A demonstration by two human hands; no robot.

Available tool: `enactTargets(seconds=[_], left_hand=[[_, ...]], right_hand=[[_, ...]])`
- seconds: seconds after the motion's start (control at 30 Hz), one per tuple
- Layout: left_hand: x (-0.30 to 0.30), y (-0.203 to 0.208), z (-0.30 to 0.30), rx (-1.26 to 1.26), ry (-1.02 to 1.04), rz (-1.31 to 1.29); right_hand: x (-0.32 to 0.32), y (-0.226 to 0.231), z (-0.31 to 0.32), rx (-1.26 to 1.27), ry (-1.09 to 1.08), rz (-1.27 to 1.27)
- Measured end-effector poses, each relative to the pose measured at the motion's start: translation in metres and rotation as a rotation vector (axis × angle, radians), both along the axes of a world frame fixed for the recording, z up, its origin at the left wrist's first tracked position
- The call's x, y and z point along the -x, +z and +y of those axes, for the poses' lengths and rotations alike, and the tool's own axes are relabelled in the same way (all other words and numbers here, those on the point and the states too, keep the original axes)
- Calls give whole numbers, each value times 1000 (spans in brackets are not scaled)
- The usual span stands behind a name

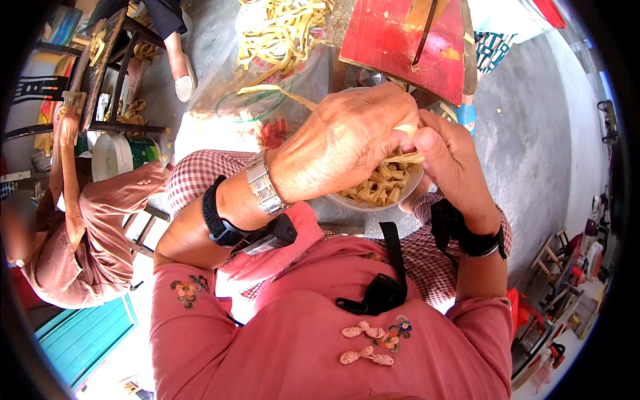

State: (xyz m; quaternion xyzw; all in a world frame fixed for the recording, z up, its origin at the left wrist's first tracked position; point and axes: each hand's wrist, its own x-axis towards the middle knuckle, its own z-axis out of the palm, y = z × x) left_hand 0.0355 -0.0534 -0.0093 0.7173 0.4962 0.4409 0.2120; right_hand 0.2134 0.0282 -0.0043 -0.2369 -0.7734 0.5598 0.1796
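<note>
We pinch tan strip (pixel 407 129) between left grip (pixel 363 127) and right grip (pixel 452 152), both nearly closed; bowl (pixel 367 206) sits just below, likely keeping folded pieces (pixel 383 185) together.

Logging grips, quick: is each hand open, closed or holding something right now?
Left hand: closed, holding a yellow strip.
Right hand: closed, pinching strip too; whether it's the same piece can't be told.

Left grip (pixel 350 133) and right grip (pixel 448 148) hide part of a white bowl (pixel 363 205); one yellow strip (pixel 277 88) disappears behind the left; the face (pixel 19 227) of a seated co-worker (pixel 103 243) (far left) is blurred.
</note>
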Motion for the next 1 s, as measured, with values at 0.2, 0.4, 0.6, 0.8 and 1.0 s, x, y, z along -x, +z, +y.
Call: enactTargets(seconds=[0.2, 0.4, 0.6, 0.8, 1.0], left_hand=[[5, 4, 2, 472, -288, -874], [1, 10, 2, 480, -365, -942], [4, -10, 10, 74, -204, -268], [2, 2, 8, 345, -128, -429], [4, -11, 14, 339, -204, -498]], right_hand=[[3, -2, -9, -275, -78, 88], [0, -11, 0, -222, -93, 148], [0, -22, -1, 96, -149, 169], [11, -14, -8, 239, -211, 226], [12, -14, -11, 294, -250, 319]])
